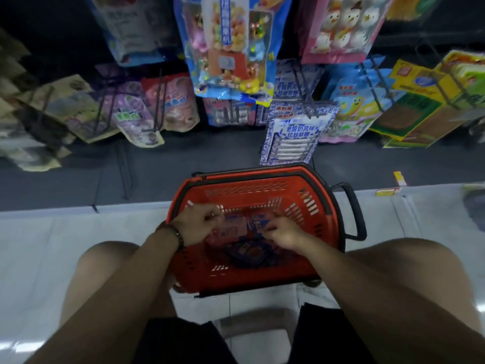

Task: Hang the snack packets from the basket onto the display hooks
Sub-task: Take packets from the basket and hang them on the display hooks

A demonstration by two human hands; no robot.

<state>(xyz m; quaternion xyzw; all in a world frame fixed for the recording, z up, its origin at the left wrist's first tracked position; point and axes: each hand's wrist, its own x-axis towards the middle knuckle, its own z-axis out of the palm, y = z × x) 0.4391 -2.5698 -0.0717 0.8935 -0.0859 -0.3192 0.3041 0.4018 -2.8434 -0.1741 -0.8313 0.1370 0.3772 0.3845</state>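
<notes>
1. Head view: a person crouches over a red basket point(325, 222) standing on the pale tiled floor point(52, 245) between their bare knees, at the foot of a dark display wall.
2. Both hands are down inside the basket. The left hand point(199, 224), a beaded band point(178, 235) on its wrist, has its fingers curled and pinches the left edge of a pink packet point(233, 228).
3. The right hand point(284, 233) has curled fingers at the opposite, blue-printed edge of the same packet; motion blur hides whether it truly grasps it.
4. The pink packet is raised a little above a dark blue packet point(246, 253), which lies flat on the basket's bottom.
5. The basket's black handle point(354, 206) sticks out on the right side.
6. Above, black wire display hooks point(305, 101) carry rows of snack bags. A blue-and-white packet point(291, 135) hangs lowest, just behind the basket's far rim.
7. A large blue bag of sweets point(225, 48) and a pink bag printed with snowmen point(341, 27) hang nearest the camera.
</notes>
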